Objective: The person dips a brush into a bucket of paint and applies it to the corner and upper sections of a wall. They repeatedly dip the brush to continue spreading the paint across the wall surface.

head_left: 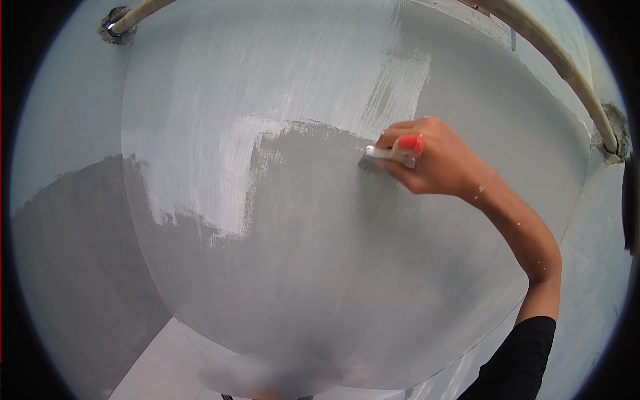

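Observation:
My right hand (441, 160) is closed around the handle of a paintbrush (398, 152), whose red end sticks out beside my fingers. The dark bristles point left and down, against or very close to a grey wall (320, 267). Fresh white paint (230, 193) covers the upper and left part of this wall in streaky strokes with ragged edges. One patch of streaks ends just above my hand. White specks dot my right forearm, and a black sleeve covers the upper arm. My left hand is out of view.
A bamboo pole (567, 67) runs across the top right into a rough hole in the side wall. Another pole end (123, 25) sits in a hole at top left. The left side wall (73, 267) is pale above, dark grey below. A blurred grey round shape (273, 373) shows at the bottom.

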The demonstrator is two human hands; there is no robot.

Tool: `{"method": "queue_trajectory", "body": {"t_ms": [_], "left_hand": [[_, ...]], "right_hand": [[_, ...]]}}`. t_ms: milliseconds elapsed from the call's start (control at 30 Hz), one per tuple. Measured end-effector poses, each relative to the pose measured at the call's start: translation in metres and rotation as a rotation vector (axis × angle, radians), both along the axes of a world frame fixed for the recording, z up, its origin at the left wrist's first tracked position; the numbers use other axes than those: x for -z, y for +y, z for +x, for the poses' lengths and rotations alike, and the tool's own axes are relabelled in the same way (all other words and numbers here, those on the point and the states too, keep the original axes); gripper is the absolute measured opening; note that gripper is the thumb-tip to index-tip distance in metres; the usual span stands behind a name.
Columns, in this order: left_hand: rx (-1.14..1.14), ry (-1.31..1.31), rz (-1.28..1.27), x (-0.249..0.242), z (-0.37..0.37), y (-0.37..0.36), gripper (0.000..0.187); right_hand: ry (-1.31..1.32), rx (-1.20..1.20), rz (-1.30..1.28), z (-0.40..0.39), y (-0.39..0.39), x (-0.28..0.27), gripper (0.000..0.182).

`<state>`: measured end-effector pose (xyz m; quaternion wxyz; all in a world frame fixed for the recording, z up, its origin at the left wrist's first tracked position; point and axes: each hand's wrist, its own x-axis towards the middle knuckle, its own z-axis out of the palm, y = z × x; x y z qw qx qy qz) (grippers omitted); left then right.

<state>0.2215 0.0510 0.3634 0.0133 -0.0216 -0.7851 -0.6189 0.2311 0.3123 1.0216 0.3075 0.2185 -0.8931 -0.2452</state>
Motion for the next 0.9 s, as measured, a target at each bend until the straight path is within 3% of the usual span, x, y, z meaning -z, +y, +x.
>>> {"method": "queue_trajectory", "body": {"t_ms": [33,67,167,233,267,367,433,500,633,700,767,800,833,900], "left_hand": [[-0.011,0.000,-0.004,0.005,-0.001,0.001,0.021],[-0.020,-0.001,-0.013,0.008,-0.002,-0.001,0.020],[-0.022,-0.022,-0.032,0.010,-0.003,-0.005,0.020],[-0.019,-0.018,-0.029,0.029,-0.005,-0.011,0.021],[-0.017,-0.014,-0.023,0.037,-0.005,-0.012,0.022],[-0.068,-0.044,-0.125,0.044,-0.005,-0.011,0.022],[-0.072,-0.077,-0.067,0.009,-0.003,-0.013,0.022],[-0.077,-0.074,-0.048,0.001,-0.003,-0.009,0.020],[-0.058,-0.092,-0.063,0.034,-0.010,-0.004,0.015],[-0.060,-0.094,-0.026,0.037,-0.012,-0.003,0.012],[-0.089,-0.052,0.029,0.016,-0.010,0.001,0.010],[-0.077,-0.041,0.036,0.027,-0.010,0.000,0.009],[-0.063,-0.028,0.042,0.044,-0.011,-0.002,0.008],[-0.045,-0.013,0.049,0.055,-0.012,0.000,0.007]], "right_hand": [[0.058,0.077,-0.246,0.007,0.000,-0.022,0.014],[0.155,0.050,-0.273,0.008,0.010,-0.044,0.019],[0.449,0.015,-0.078,0.020,0.036,-0.133,0.024],[0.620,-0.073,-0.019,0.029,0.017,-0.164,0.011],[0.703,-0.129,0.210,0.031,0.010,-0.171,0.011],[0.657,-0.029,0.615,0.013,0.030,-0.148,0.022],[0.747,0.143,0.715,-0.011,0.046,-0.084,0.031],[0.587,0.117,0.612,-0.011,0.022,-0.026,0.027],[0.191,-0.037,0.434,-0.013,0.000,0.047,0.010],[0.106,-0.012,0.241,-0.014,-0.009,0.023,0.006],[0.228,-0.075,0.065,-0.019,0.000,-0.027,0.012],[0.242,0.019,-0.074,-0.018,0.009,-0.057,0.014],[0.257,0.115,-0.215,-0.015,0.016,-0.085,0.026],[0.538,0.000,-0.168,-0.002,0.004,-0.130,0.012]]}}
